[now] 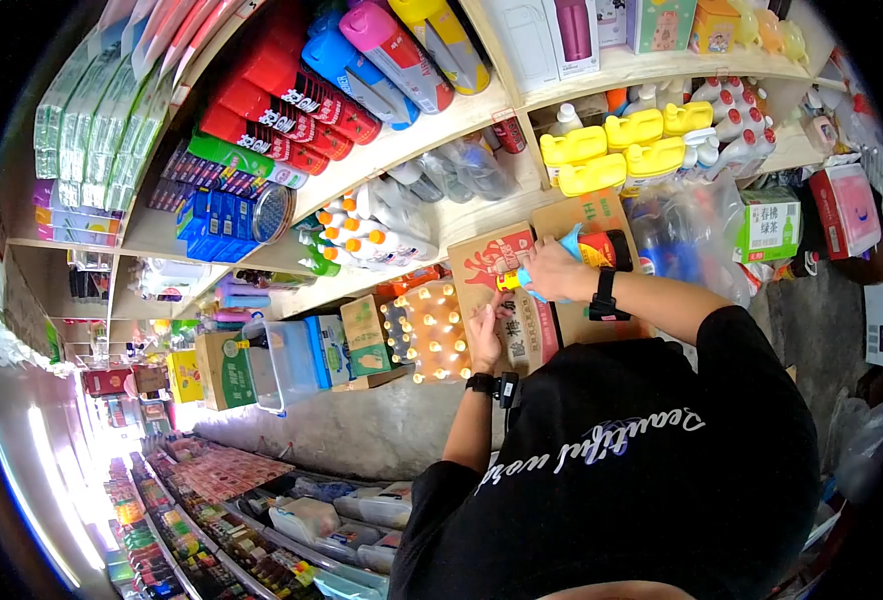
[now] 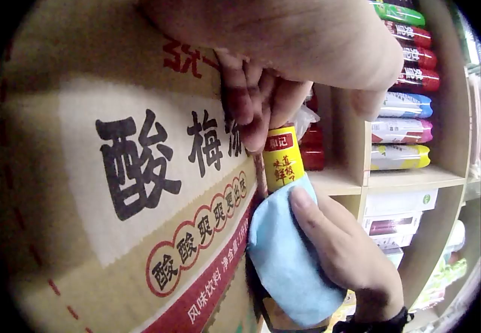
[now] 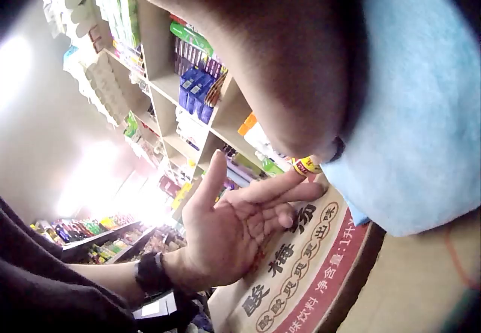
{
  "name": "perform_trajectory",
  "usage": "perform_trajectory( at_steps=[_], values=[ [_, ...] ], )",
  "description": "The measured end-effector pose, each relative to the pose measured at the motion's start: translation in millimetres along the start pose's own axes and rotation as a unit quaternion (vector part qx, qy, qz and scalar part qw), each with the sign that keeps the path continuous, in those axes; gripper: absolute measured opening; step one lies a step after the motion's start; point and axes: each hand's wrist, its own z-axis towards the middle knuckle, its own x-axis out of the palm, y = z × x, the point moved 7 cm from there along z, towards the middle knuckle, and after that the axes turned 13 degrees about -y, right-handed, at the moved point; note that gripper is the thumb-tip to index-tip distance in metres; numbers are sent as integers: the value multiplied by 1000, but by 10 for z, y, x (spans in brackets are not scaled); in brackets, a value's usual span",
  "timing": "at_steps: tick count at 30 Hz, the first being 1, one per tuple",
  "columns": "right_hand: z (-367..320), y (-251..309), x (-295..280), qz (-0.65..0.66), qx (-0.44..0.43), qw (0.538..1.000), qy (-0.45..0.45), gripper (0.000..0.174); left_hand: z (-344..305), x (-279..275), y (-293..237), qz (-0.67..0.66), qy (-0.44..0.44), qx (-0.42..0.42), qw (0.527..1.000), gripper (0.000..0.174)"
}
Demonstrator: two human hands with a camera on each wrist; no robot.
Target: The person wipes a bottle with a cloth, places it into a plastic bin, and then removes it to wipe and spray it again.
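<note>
A dark bottle (image 1: 601, 249) with a yellow neck label lies on its side over cardboard cartons. My right hand (image 1: 556, 270) grips a light blue cloth (image 2: 294, 254) wrapped about the bottle just below the yellow neck label (image 2: 284, 156). In the left wrist view the right thumb lies along the cloth, and the other fingers are hidden. My left hand (image 3: 233, 228) is palm up at the neck end, thumb apart, its extended fingers touching the bottle top. Beneath that hand is a carton (image 1: 526, 335) with large black characters.
Shrink-wrapped bottles (image 1: 428, 330) stand left of the cartons, with a clear plastic bin (image 1: 286, 365) farther along. Shelves behind carry red spray cans (image 1: 281, 125), white bottles with orange caps (image 1: 371, 240) and yellow jugs (image 1: 591, 160). Clear plastic wrapping (image 1: 686, 240) lies at the right.
</note>
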Motion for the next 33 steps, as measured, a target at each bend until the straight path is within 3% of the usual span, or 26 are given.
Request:
perform_trajectory(
  at_steps=[7, 16, 19, 25, 33],
  values=[
    [42, 30, -1, -6, 7, 1000, -24, 52, 10, -5, 10, -1, -14, -13, 1000, 59],
    [80, 65, -24, 2, -3, 999, -34, 53, 7, -10, -24, 6, -15, -21, 1000, 60],
    [124, 54, 33, 15, 11, 1000, -13, 52, 1, -3, -51, -7, -21, -10, 1000, 53],
    [186, 26, 169, 69, -8, 997, 19, 51, -9, 13, -62, -5, -27, -26, 999, 59],
    [279, 73, 242, 58, -23, 997, -47, 44, 12, -9, 87, -53, -23, -38, 998, 58]
  ],
)
